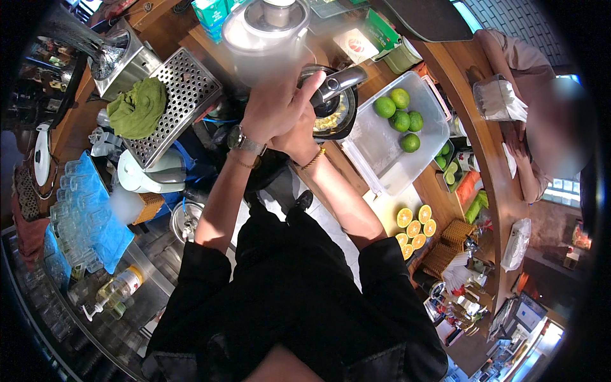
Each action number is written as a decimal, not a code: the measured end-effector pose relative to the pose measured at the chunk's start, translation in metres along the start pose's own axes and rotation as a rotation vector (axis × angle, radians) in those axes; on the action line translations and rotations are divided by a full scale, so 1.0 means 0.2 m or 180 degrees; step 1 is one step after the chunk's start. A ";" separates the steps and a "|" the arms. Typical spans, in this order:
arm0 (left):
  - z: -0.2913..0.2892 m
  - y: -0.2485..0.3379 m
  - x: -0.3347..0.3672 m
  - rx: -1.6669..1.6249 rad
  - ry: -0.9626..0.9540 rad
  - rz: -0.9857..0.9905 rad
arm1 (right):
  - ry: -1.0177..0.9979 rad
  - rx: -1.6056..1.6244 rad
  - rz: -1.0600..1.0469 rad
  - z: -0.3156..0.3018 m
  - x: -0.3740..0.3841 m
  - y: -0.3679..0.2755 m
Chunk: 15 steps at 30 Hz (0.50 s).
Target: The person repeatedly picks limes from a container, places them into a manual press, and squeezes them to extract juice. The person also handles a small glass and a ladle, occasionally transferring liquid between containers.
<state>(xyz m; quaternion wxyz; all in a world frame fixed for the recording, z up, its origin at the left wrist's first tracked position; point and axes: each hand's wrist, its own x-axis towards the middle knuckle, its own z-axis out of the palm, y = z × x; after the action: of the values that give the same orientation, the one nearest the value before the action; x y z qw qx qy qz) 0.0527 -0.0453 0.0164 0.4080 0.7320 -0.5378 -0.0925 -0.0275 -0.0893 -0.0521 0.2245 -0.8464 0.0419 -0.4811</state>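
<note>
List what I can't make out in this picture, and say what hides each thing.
All in the head view:
Right hand: its fingers, covered by the left hand, so its grip is unclear.
Dark container: its left side, behind the hands.
White machine: its top, cut off by the upper edge.
Person at right: head blurred.
Small items at lower right: too small to tell.

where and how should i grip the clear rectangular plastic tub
The tub is open-topped with things crowded alongside, so probably grip its rim on both long sides, from above. Favour the farther half, where the five round green limes sit.
</note>
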 end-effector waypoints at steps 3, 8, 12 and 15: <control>0.00 0.00 0.00 -0.0049 -0.0031 -0.0092 | -0.0149 -0.0079 0.0125 0.01 -0.06 0.05; 0.02 -0.03 -0.01 -0.0190 0.0001 -0.0121 | -0.0317 0.0082 0.0177 0.03 -0.12 0.11; 0.02 -0.04 -0.02 -0.0327 0.0011 -0.0176 | -0.0450 0.0243 -0.0151 -0.01 -0.11 0.12; 0.03 -0.05 -0.03 -0.0476 0.0017 -0.0226 | -0.0208 0.0415 -0.0124 -0.02 -0.07 0.08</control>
<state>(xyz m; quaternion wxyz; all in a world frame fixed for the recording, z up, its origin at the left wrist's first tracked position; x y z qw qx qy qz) 0.0543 -0.0425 0.0044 0.4595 0.7183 -0.5019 -0.1449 -0.0350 -0.1009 -0.0683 0.2710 -0.8459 -0.0133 -0.4592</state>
